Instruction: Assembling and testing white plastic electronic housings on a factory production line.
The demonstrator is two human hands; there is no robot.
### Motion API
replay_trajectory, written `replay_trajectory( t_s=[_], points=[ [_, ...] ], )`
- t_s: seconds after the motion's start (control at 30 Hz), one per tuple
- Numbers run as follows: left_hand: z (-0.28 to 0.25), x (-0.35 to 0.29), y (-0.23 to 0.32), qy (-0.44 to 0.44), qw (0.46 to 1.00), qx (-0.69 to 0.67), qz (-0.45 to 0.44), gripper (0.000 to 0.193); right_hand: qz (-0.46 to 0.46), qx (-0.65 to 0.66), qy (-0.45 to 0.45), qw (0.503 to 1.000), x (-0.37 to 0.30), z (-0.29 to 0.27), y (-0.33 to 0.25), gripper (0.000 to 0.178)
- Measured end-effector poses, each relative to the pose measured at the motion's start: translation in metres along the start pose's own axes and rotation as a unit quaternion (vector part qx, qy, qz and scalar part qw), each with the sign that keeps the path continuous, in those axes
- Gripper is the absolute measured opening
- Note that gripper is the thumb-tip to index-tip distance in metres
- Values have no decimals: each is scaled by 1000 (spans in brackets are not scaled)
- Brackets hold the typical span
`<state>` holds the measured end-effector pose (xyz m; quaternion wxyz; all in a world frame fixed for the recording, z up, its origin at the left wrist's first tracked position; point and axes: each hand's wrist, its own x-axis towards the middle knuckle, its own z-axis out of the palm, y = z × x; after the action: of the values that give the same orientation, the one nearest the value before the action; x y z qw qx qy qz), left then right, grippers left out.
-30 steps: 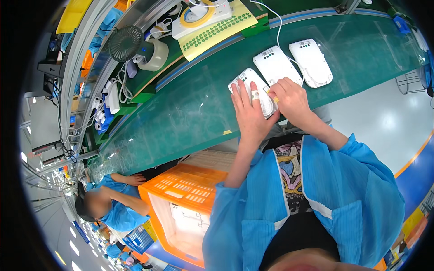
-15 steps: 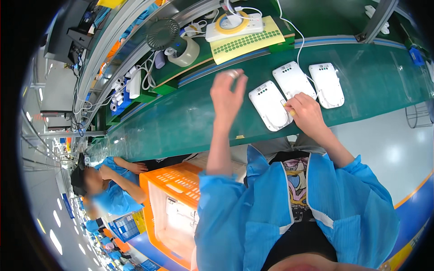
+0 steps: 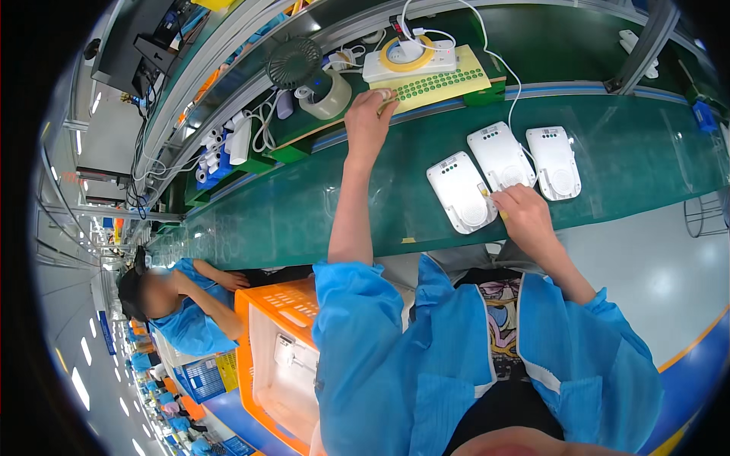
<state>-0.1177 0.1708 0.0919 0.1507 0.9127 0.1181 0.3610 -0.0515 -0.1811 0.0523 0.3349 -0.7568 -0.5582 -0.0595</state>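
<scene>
My left hand point(image 3: 366, 125) is at the left end of a yellow sheet point(image 3: 460, 85) with rows of green round stickers. Its forefinger touches the sheet, and the thumb is a little apart below. My right hand point(image 3: 526, 216) is closed, its fingertips at the right edge of the nearest white device point(image 3: 455, 182). Small yellow bits show at these fingertips; what they pinch is hidden. A second white device point(image 3: 496, 148), with a white cable over it, and a third white device point(image 3: 553, 152) lie beside it, all with rounded lower ends.
A power strip point(image 3: 380, 70) with a yellow tape roll point(image 3: 389, 55) stands behind the sheet. To its left are a small fan point(image 3: 295, 64) and a white roll point(image 3: 334, 99). An orange crate point(image 3: 245, 334) is at my left, with a seated co-worker point(image 3: 186, 304) beyond it.
My left hand has moved up and back from above the table to the yellow sheet's left end. My right hand stays by the nearest device. The whole view has shifted slightly.
</scene>
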Motion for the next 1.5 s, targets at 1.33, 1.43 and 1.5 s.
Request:
replay_trajectory(
  t_s=[1.33, 1.43, 1.5],
  points=[
    [45, -81, 66, -199, 921, -227, -245, 13, 13, 22, -71, 997, -11, 14, -10, 64],
    [52, -83, 65, -182, 909, -257, -273, 25, 12, 10, -68, 998, -18, 20, -9, 59],
    [54, -82, 66, -147, 908, -280, -274, 33, 14, 27, -44, 999, -19, 23, -9, 55]
  ],
)
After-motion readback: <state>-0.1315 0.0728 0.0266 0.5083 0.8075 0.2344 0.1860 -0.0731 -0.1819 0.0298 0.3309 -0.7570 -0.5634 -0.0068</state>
